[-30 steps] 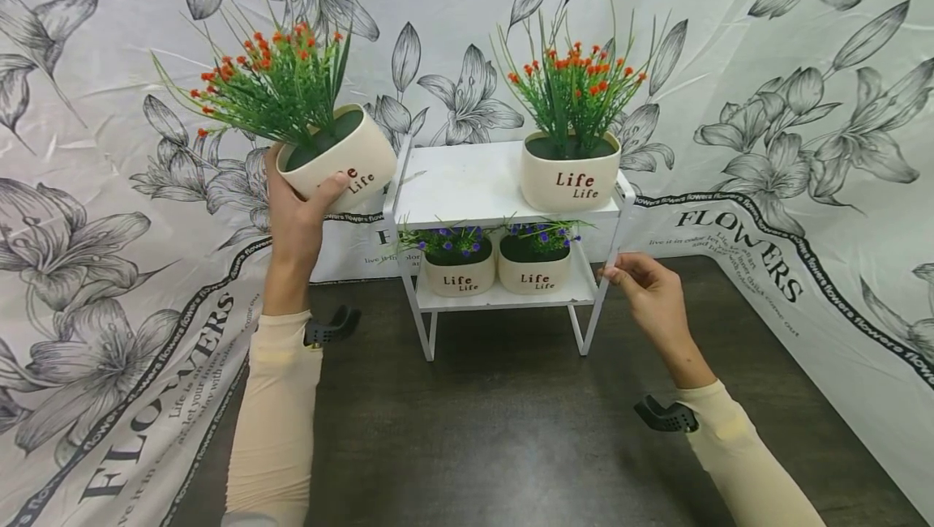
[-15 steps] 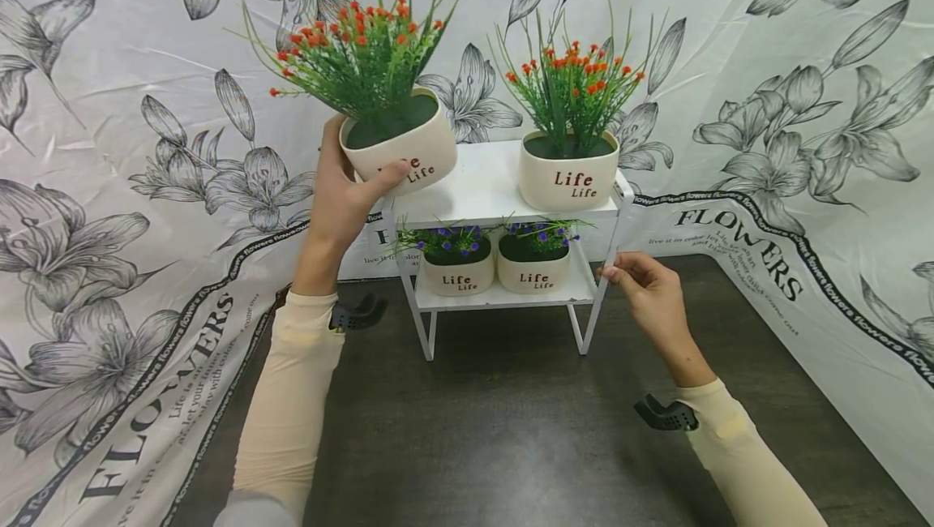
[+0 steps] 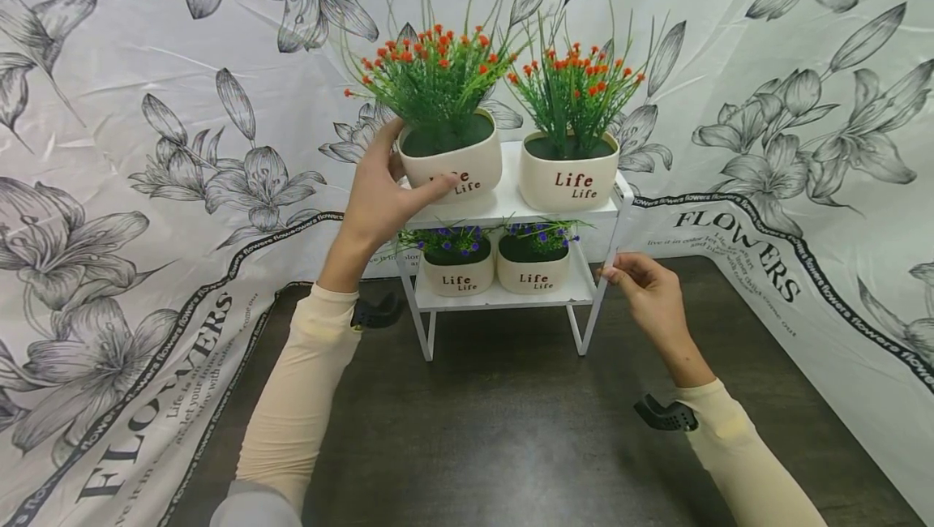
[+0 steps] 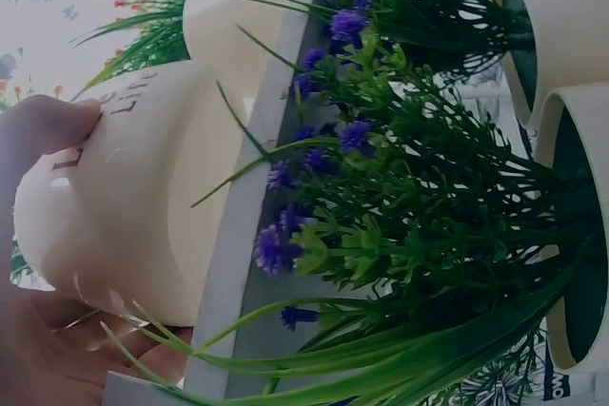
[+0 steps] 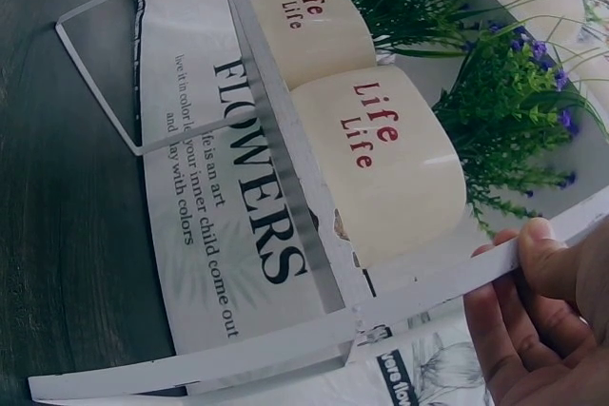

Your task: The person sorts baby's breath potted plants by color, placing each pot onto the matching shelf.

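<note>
My left hand (image 3: 383, 199) grips a cream pot (image 3: 474, 162) of orange flowers, thumb across the front lettering, fingers behind its left side. The pot tilts slightly, low over the left part of a white two-tier shelf (image 3: 503, 302). In the left wrist view the pot's base (image 4: 190, 206) is right at the top board's edge. A matching pot (image 3: 572, 178) of orange flowers stands upright on the top board's right part. My right hand (image 3: 653, 300) pinches the shelf's front right post (image 5: 428, 287) between thumb and fingers.
Two cream pots, the left one (image 3: 458, 277) and right one (image 3: 535, 274), hold purple flowers on the lower tier. The shelf stands on a dark wooden table (image 3: 496, 430). Flower-printed white cloth (image 3: 773, 211) hangs behind and along both sides.
My left hand has carried the pot of orange flowers rightward, from left of the shelf to low over its top board, and tipped it nearer upright. The right hand stays on the post.
</note>
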The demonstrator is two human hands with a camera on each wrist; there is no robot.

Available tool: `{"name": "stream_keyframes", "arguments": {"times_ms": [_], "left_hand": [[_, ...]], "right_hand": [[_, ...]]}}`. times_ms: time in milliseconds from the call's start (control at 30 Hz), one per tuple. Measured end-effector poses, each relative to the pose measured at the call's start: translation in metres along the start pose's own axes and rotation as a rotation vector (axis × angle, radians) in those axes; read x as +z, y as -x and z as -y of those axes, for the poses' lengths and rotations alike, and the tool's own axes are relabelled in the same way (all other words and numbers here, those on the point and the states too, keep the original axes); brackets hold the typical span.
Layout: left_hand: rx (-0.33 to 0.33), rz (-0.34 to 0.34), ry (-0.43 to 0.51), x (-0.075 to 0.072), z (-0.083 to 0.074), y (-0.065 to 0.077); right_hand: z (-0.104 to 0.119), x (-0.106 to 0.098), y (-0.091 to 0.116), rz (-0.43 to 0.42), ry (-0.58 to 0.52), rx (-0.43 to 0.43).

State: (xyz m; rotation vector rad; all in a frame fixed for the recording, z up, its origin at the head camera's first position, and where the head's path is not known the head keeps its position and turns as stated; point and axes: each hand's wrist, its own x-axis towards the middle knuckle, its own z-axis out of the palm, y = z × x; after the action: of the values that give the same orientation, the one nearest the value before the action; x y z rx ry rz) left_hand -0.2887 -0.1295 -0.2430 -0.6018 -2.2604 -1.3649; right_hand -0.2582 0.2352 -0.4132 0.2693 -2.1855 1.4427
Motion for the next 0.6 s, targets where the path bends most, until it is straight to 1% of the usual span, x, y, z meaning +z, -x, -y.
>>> {"name": "stream_keyframes", "arguments": {"times_ms": [133, 200, 333, 433, 600], "left_hand": [[0.002, 0.038, -0.031, 0.0032, 0.0013, -0.0014], [-0.009, 0.052, -0.078, 0.0038, 0.0026, -0.0023], [-0.076, 0.09, -0.199, 0.0032, 0.0046, -0.0018], [-0.105, 0.12, -0.217, 0.0023, 0.0054, -0.0011], [-0.109, 0.136, -0.22, 0.0009, 0.0069, -0.0023]], "right_hand": [[0.0018, 0.0, 0.0006, 0.0, -0.014, 0.01], [0.0025, 0.0001, 0.0009, -0.002, -0.021, 0.013], [0.0005, 0.0007, 0.0009, -0.004, -0.014, 0.01], [-0.0008, 0.0011, 0.001, -0.003, -0.015, 0.007], [0.001, 0.001, 0.0015, -0.006, -0.029, 0.012]]}}
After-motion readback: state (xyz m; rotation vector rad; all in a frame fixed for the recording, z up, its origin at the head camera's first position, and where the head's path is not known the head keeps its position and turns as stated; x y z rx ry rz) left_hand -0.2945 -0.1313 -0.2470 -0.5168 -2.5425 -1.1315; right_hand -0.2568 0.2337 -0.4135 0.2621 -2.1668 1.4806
